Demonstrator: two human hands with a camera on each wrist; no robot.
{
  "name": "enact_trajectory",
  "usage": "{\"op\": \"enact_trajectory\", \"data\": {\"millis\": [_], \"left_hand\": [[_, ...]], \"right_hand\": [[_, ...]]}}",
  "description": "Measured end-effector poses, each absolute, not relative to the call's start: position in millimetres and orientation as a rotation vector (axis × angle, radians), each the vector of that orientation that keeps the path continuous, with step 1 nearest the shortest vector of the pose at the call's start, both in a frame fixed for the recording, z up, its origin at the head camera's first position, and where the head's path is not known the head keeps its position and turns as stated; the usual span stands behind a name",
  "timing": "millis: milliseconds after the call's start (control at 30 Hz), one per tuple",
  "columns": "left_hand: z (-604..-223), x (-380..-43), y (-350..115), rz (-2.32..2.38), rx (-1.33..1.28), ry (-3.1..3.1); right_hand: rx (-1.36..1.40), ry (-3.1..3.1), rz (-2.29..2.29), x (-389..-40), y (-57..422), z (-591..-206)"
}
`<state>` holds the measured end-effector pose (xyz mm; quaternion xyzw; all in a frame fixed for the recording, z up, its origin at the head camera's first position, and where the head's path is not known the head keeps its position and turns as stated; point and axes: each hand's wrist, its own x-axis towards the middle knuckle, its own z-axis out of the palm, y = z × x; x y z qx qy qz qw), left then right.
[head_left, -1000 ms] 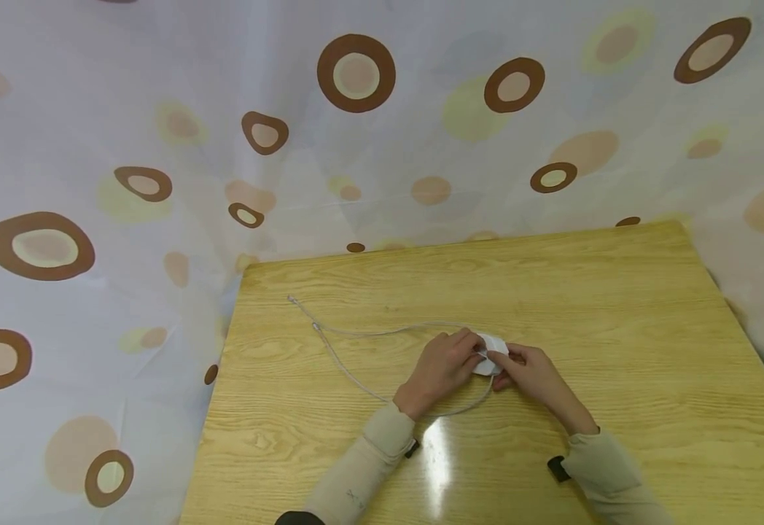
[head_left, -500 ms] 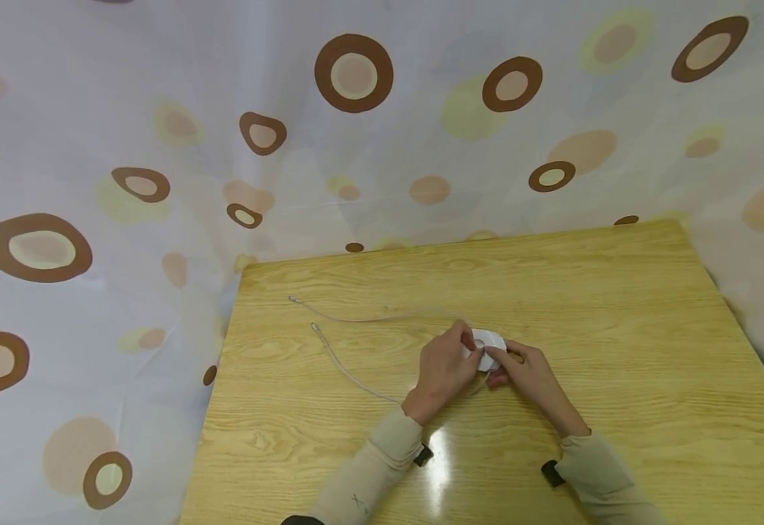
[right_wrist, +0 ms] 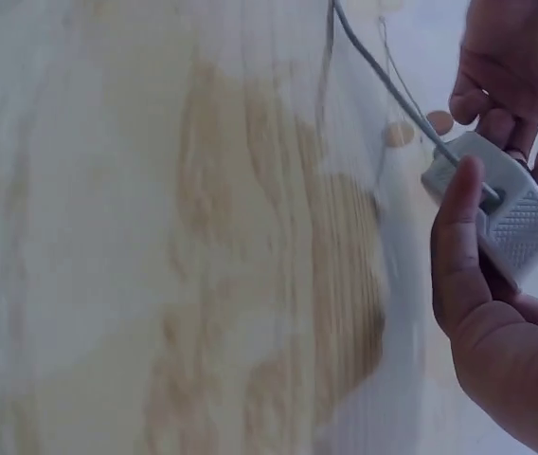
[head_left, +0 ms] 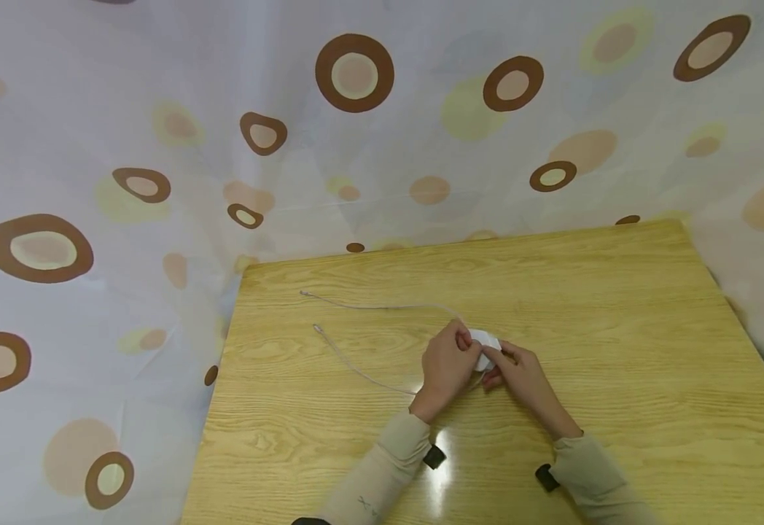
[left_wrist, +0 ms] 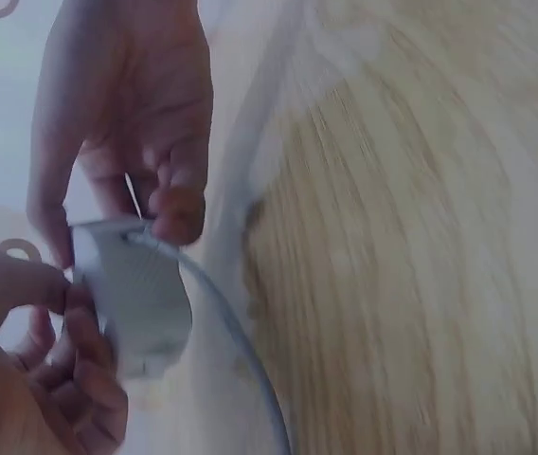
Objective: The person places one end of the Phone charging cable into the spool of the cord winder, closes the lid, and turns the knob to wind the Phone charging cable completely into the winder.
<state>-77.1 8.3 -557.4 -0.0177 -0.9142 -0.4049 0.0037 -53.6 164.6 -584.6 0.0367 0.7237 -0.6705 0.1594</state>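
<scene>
Both hands hold a small white faceted case (head_left: 488, 339) above the right half of the table in the head view. A thin pale cable (head_left: 382, 307) runs from it. My left hand (head_left: 446, 363) has thumb and forefinger pinched at its left edge; in the left wrist view, curled fingers press the case (left_wrist: 141, 299) from the side. Gripping the opposite edge is my right hand (head_left: 529, 379). Its thumb lies beside the cable opening on the case (right_wrist: 525, 227) in the right wrist view, where part of the face is textured.
Two cable strands trail leftward over the wooden table (head_left: 618, 328), ending in small plugs (head_left: 317, 328). A white curtain (head_left: 382, 160) with brown and yellow circles hangs behind the table and along its sides.
The upper cable strand's plug has shifted a little right and the two strands have spread apart. My left hand has moved right and slightly up, my right hand slightly left, still holding the case.
</scene>
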Motion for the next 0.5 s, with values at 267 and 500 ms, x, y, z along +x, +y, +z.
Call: {"op": "enact_trajectory", "data": {"millis": [267,500], "left_hand": [[-563,-81,-12,-1.178,-0.588,-2.836],[-564,-87,-26,-0.716,-1.019,-2.733]], "right_hand": [[0.139,2.059,-1.885,-56,170,-582],[0.129,2.001,-1.926,-56,173,-579]]}}
